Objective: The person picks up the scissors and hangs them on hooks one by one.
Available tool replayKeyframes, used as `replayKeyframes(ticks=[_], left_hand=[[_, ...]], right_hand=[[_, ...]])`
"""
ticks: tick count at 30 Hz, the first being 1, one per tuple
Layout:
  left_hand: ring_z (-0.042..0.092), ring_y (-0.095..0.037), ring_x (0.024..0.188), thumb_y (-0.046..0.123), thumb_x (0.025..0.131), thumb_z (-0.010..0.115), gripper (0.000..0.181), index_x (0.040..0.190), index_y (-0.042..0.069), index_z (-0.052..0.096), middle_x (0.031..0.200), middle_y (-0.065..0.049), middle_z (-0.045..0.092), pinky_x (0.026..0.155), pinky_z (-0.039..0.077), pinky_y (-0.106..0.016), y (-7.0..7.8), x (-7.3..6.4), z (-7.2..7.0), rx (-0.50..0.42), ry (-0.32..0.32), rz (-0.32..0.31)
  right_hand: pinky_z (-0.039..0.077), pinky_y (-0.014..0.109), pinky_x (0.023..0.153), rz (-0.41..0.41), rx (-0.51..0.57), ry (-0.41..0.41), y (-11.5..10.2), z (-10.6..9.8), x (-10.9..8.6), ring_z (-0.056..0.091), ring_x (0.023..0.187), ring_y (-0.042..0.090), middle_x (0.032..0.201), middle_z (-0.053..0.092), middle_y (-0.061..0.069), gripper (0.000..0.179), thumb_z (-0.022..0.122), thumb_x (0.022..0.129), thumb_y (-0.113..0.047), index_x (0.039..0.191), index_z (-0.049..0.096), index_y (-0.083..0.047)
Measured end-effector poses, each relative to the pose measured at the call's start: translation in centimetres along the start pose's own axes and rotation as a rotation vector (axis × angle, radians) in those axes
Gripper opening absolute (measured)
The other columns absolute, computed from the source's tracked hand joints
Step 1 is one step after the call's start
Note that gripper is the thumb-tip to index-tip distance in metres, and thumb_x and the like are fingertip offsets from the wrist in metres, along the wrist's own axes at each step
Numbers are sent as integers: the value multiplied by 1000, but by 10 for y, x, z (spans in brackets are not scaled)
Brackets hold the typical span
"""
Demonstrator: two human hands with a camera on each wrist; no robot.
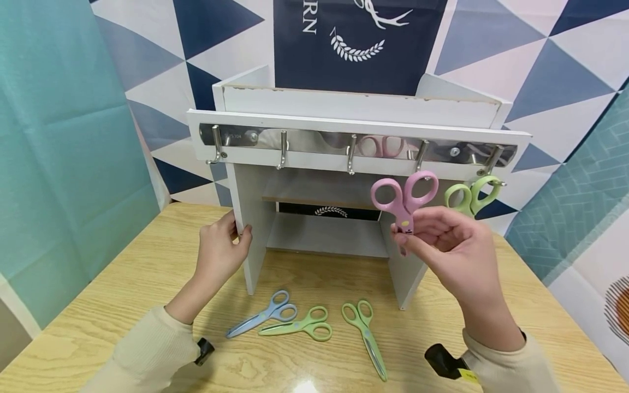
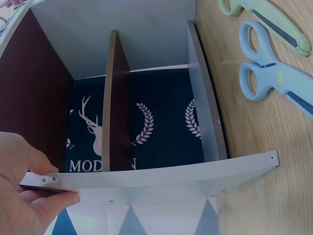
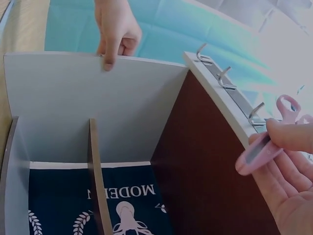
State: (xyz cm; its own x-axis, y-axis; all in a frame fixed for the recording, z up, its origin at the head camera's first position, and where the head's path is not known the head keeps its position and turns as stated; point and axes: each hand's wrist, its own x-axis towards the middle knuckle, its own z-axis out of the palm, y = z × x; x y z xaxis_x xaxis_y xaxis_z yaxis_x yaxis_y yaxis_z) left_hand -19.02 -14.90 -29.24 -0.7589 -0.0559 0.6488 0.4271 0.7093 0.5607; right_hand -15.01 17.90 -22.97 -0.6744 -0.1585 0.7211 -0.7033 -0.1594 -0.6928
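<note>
My right hand (image 1: 454, 254) pinches pink scissors (image 1: 404, 204) by the blade end, handle loops upward, in front of the hook rail (image 1: 319, 143). In the right wrist view the pink scissors (image 3: 264, 152) lie between thumb and fingers, close by the metal hooks. My left hand (image 1: 221, 245) grips the front edge of the white shelf's left side panel (image 1: 248, 240), thumb on the inner face. The left wrist view shows the same hand (image 2: 29, 186) pinching that panel edge. Green scissors (image 1: 473, 196) hang from the rightmost hook, partly behind my right hand.
Blue scissors (image 1: 267, 315), green scissors (image 1: 300, 325) and another green pair (image 1: 365, 333) lie on the wooden table (image 1: 147, 284) before the shelf. Four hooks to the left of the hung pair hold nothing. A patterned cloth (image 1: 236, 49) stands behind.
</note>
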Motion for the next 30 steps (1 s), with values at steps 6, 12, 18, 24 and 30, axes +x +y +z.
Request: replayKeyframes(ticks=[6,12,18,24,30], left_hand=[[72,-37,89,0,84,60,21,102,-11,65,93,-27,72,76,59,-48,-1,-1,0,2,-4,-7],[72,-38,88,-1,84,60,21,102,-11,64,94,-28,72,75,59,-48,-2,0,1,11,10,2],[72,-38,88,0,84,61,21,102,-11,65,94,-28,72,75,59,-48,-1,0,1,15,7,8],[72,-37,87,2,84,61,21,101,-10,65,92,-27,72,75,59,-48,-2,0,1,18,0,3],[72,-37,87,1,83,61,21,100,-11,65,93,-28,72,74,59,-49,-3,0,1,25,1,3]], right_hand=[[59,22,66,24,-52,123,1,6,-1,75,77,15,86,77,6,28,63,72,26,95,65,8],[59,21,67,72,-81,271,2,13,1,74,75,15,84,77,5,27,69,71,21,94,67,7],[58,20,65,116,-92,332,5,16,3,73,71,15,80,76,5,25,71,70,20,93,67,9],[56,17,63,174,-155,375,8,17,2,72,69,12,78,76,2,24,74,70,15,93,68,7],[55,16,60,205,-203,390,10,18,1,71,66,10,76,75,0,22,75,71,12,91,69,5]])
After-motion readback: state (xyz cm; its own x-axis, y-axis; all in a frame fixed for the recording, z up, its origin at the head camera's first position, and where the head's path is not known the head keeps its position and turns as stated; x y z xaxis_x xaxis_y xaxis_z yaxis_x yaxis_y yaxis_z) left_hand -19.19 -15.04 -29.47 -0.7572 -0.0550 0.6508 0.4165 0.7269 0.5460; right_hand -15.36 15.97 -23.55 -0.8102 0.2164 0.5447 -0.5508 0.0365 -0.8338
